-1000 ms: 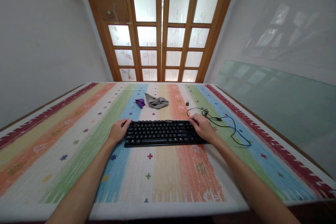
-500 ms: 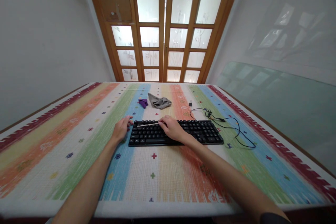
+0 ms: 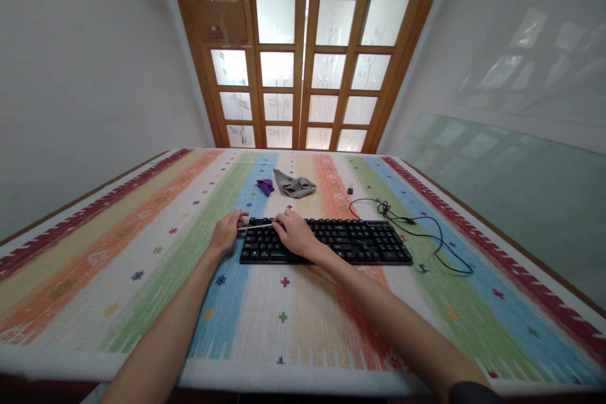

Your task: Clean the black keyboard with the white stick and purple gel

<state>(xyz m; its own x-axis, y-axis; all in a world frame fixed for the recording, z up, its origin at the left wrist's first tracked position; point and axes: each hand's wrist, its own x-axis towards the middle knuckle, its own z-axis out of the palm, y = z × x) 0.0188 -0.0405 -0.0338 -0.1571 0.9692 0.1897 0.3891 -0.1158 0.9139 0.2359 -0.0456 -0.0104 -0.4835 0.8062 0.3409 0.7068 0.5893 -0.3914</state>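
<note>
A black keyboard (image 3: 341, 243) lies on the striped tablecloth in front of me. My right hand (image 3: 294, 233) is over its left half, thumb and fingers pinched on a thin pale stick (image 3: 260, 226). The stick lies nearly level above the upper left keys and points left. Its far end reaches the fingers of my left hand (image 3: 229, 230), which is beside the keyboard's left edge. The left fingers are partly spread and slightly bent; whether they touch the stick I cannot tell.
Beyond the keyboard lie a crumpled grey cloth (image 3: 296, 185) and a small purple cloth (image 3: 266, 187). A small black USB plug-like piece (image 3: 350, 190) sits farther right. The black cable (image 3: 438, 233) loops across the right side. Wooden glazed doors (image 3: 303, 63) stand behind the table.
My right hand has slid left along the keyboard with the stick, whose end now reaches my left hand. The view has shifted slightly, moving the scene a little to the right.
</note>
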